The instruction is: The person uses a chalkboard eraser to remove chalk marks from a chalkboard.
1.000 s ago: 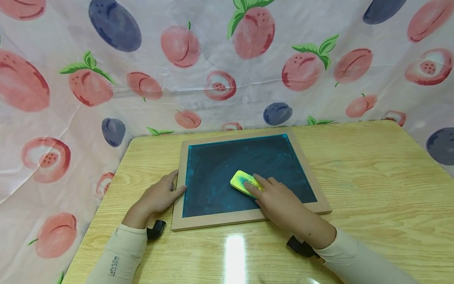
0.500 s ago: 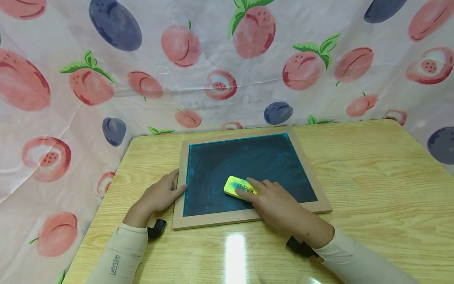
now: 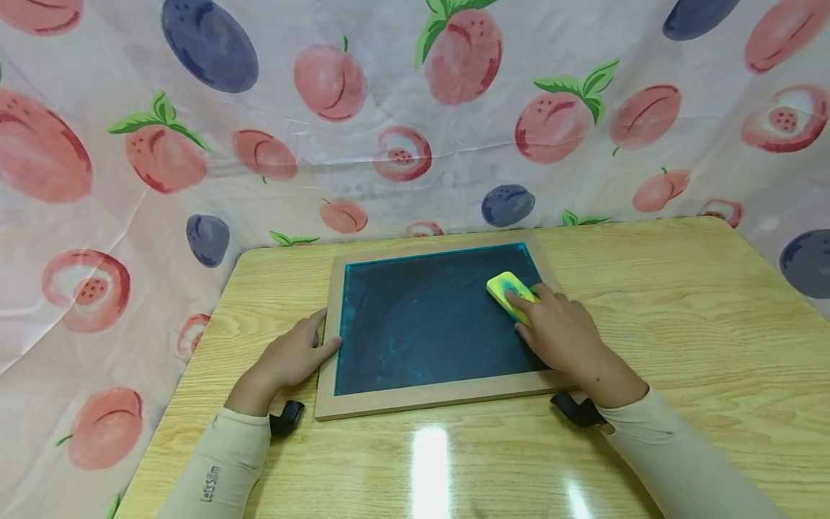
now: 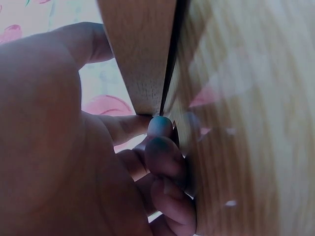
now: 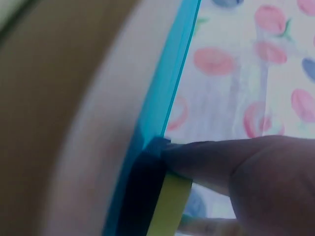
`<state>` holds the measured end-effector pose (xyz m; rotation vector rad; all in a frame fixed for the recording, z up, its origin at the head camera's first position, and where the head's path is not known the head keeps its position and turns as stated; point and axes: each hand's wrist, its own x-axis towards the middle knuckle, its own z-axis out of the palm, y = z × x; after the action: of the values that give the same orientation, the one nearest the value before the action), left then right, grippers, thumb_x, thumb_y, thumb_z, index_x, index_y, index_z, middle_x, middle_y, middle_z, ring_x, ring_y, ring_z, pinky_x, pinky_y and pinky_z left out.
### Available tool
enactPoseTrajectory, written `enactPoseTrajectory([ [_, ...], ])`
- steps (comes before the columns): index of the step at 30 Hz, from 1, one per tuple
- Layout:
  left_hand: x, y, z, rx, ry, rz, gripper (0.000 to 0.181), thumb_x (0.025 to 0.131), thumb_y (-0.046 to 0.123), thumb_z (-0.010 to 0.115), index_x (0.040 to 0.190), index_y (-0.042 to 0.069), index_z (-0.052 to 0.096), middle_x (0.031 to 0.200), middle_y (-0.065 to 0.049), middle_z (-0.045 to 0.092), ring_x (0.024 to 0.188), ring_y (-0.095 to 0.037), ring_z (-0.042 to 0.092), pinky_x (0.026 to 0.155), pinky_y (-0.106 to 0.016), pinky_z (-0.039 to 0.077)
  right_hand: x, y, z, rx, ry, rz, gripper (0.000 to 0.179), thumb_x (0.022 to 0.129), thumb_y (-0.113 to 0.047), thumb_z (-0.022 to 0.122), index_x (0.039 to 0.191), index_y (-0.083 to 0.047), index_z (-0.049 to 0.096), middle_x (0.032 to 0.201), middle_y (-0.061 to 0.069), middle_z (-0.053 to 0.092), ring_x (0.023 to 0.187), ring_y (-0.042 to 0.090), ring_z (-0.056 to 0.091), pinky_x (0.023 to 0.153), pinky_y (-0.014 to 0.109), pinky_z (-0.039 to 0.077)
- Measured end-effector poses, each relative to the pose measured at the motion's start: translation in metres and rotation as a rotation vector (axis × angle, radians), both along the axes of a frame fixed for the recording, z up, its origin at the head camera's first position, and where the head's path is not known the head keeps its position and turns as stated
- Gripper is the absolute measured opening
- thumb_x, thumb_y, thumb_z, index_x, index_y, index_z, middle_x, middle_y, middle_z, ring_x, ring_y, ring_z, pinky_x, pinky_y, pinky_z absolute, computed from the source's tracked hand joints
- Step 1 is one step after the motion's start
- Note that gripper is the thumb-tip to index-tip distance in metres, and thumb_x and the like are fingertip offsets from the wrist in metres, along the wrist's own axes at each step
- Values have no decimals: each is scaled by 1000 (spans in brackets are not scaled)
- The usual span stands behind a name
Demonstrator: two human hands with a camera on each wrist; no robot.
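Observation:
A framed chalkboard [image 3: 434, 317] with faint blue chalk smears lies on the table. My left hand [image 3: 292, 360] grips its left edge. In the left wrist view, the thumb lies on one side of the wooden frame [image 4: 140, 39], and curled fingers [image 4: 167, 157] touch its edge near the tabletop. Toward the board's right side, my right hand [image 3: 564, 328] holds a yellow-green board eraser [image 3: 504, 285] against the dark surface. The right wrist view shows the thumb on the eraser [image 5: 170, 204], its dark underside against the board; the other fingers are mostly hidden.
The wood-grain table [image 3: 681, 346] extends around the board. Behind it and at the left hangs a fruit-print cloth [image 3: 454, 166]. Black wrist mounts [image 3: 286, 419] sit under both wrists.
My right hand first slid the eraser slightly left and nearer, then swept it right and away toward the board's right side. My left hand stays on the left edge.

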<state>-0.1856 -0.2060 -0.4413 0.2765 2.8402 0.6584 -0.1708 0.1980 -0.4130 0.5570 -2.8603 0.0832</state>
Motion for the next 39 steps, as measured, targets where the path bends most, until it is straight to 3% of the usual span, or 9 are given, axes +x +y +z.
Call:
enactPoseTrajectory([
  [5, 0, 1, -1, 12, 6, -10, 72, 91, 56, 42, 149, 23, 15, 140, -9, 40, 119, -26, 47, 90, -49, 41, -7, 10, 0, 24, -24, -120, 51, 83, -29, 68, 130, -14, 53, 118, 27, 51, 86, 43, 59, 60, 52, 47],
  [10, 1, 1, 1, 18, 1, -11, 72, 91, 56, 42, 149, 22, 16, 142, -9, 37, 124, -28, 44, 92, -52, 39, -8, 12, -2, 7, -37, -118, 51, 84, -28, 67, 130, -13, 52, 117, 28, 51, 87, 43, 58, 61, 53, 48],
  [15, 2, 1, 1, 44, -5, -9, 72, 91, 57, 42, 149, 23, 16, 142, -7, 37, 124, -28, 44, 93, -52, 39, -8, 11, -5, -8, 20, -38, 47, 82, -22, 69, 125, -8, 55, 106, 28, 56, 80, 41, 58, 64, 51, 49],
  [20, 1, -1, -1, 60, -13, 8, 74, 89, 59, 42, 149, 24, 15, 144, -4, 35, 124, -26, 43, 94, -50, 38, -3, -2, -7, -9, 62, 50, 47, 82, -19, 69, 126, -11, 55, 114, 27, 57, 79, 40, 59, 68, 51, 49],
  [25, 1, -2, -2, 31, -8, 10, 74, 90, 60, 41, 149, 23, 15, 146, -6, 33, 127, -27, 40, 95, -52, 37, 11, -23, -8, -7, 39, 137, 49, 85, -17, 65, 133, -18, 51, 131, 24, 49, 85, 37, 57, 72, 47, 50],
  [34, -2, 1, -2, -10, 2, -12, 73, 91, 58, 40, 149, 23, 13, 143, -10, 37, 122, -28, 45, 90, -51, 40, 34, -54, -10, 40, 10, 322, 53, 87, -22, 63, 137, -28, 45, 138, 13, 46, 87, 23, 52, 68, 33, 47],
  [39, -2, 1, -1, -27, -3, -7, 74, 90, 59, 40, 149, 22, 14, 136, -11, 42, 111, -25, 51, 84, -46, 43, 37, -59, -11, 19, -18, 332, 51, 88, -25, 62, 136, -32, 46, 140, 9, 44, 88, 20, 50, 69, 31, 45],
])
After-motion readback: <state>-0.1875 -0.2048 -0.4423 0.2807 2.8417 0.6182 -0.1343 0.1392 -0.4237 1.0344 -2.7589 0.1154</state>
